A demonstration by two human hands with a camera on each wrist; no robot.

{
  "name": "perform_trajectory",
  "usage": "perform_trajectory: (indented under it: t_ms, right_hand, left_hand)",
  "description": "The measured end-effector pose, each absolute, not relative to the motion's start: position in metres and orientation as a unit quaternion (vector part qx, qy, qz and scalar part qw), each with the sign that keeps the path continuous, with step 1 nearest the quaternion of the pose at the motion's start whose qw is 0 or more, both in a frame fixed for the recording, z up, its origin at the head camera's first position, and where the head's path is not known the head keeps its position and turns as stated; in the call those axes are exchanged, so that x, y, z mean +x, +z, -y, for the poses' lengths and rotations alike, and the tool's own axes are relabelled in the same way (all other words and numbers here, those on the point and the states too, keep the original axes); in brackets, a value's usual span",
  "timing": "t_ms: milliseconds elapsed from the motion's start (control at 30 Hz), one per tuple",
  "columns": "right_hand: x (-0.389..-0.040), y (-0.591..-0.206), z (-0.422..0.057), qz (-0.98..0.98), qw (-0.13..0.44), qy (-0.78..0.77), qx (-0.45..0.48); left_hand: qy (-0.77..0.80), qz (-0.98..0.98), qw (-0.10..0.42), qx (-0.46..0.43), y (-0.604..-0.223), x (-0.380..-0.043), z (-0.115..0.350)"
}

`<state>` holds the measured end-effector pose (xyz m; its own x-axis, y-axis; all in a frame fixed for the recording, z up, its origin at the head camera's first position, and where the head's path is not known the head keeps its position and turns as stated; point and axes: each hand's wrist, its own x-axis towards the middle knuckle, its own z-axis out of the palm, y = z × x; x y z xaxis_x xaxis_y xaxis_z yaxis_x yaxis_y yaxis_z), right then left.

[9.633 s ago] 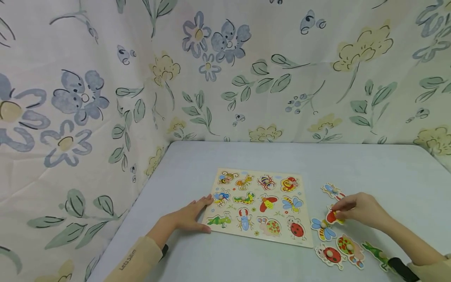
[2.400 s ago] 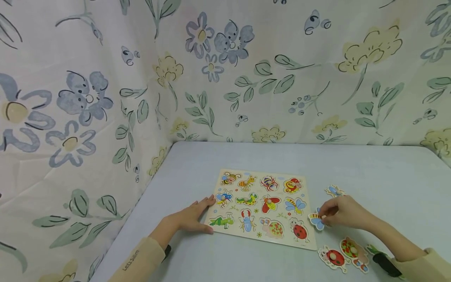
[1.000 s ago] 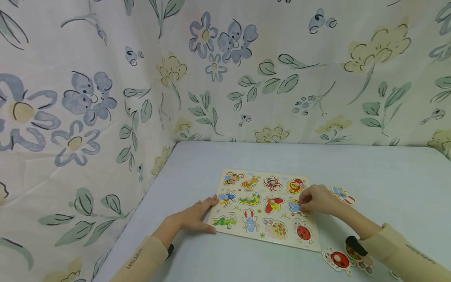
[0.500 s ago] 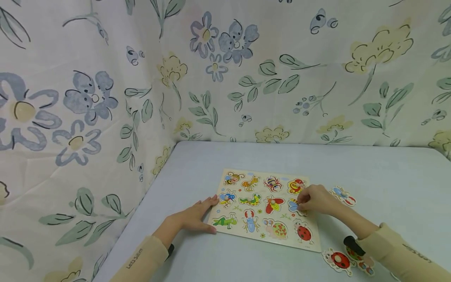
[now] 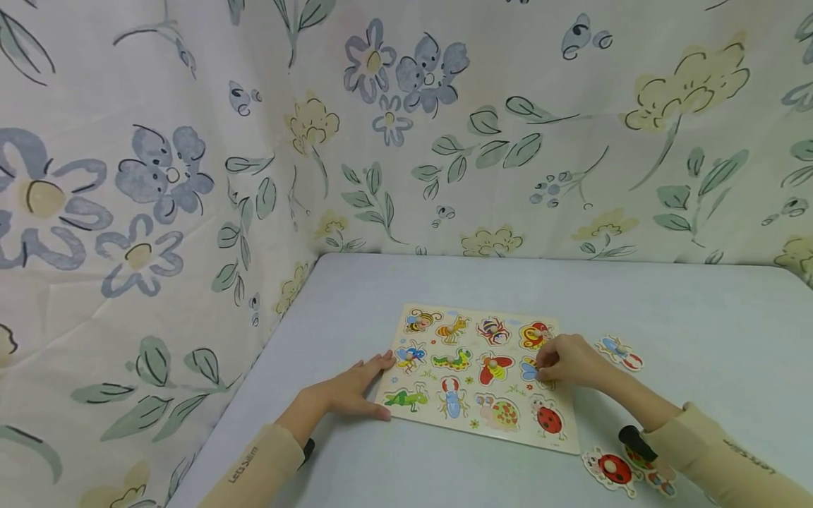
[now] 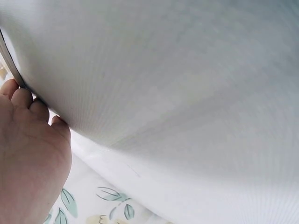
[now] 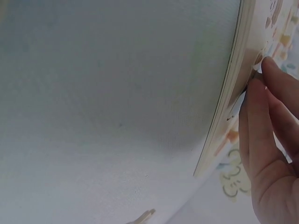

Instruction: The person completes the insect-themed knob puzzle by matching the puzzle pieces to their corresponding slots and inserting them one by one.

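Note:
A wooden insect peg puzzle board (image 5: 524,434) lies on the table. My left hand (image 5: 349,389) rests at its left edge with fingers stretched out; in the left wrist view, the left hand (image 6: 35,149) shows at the far left. Over the board's right column, my right hand (image 5: 574,361) pinches a blue-winged insect piece (image 5: 528,371) at its matching picture, partly covering it. The right wrist view shows thumb and fingertips of the right hand (image 7: 275,126) together close above the board (image 7: 229,88). Whether the piece sits fully down cannot be seen.
Loose pieces lie right of the board: a stag beetle (image 5: 620,353) behind the right forearm, a ladybug (image 5: 611,468) and a snail (image 5: 662,481) partly under the right sleeve. Knobbed pieces fill the top row; the bottom row shows printed pictures. A floral curtain (image 5: 483,176) hangs behind.
Earlier my right hand put the red moth piece into the board, then carried the blue-winged piece from the table onto the right column. The last half second shows almost no movement; my left hand stays put.

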<state>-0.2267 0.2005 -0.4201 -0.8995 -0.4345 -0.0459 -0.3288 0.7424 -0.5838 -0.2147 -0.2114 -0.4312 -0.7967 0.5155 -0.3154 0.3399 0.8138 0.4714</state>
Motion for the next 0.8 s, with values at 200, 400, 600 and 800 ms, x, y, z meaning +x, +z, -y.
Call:
perform_trajectory:
  t_ms: [200, 400, 600, 800]
  right_hand:
    - [-0.226, -0.419, -0.203, -0.928, 0.099, -0.294, -0.205]
    - [-0.226, -0.417, -0.208, -0.926, 0.127, -0.301, -0.188]
    - [-0.222, -0.409, -0.219, -0.911, 0.165, -0.327, -0.192]
    - [-0.212, -0.402, -0.237, -0.891, 0.2, -0.36, -0.19]
  left_hand:
    - [0.201, -0.926, 0.219, 0.231, -0.43, -0.215, 0.21]
    - [0.202, -0.927, 0.22, 0.228, -0.43, -0.214, 0.209]
    - [0.199, -0.929, 0.219, 0.222, -0.43, -0.214, 0.209]
    - [0.203, -0.928, 0.217, 0.226, -0.433, -0.214, 0.211]
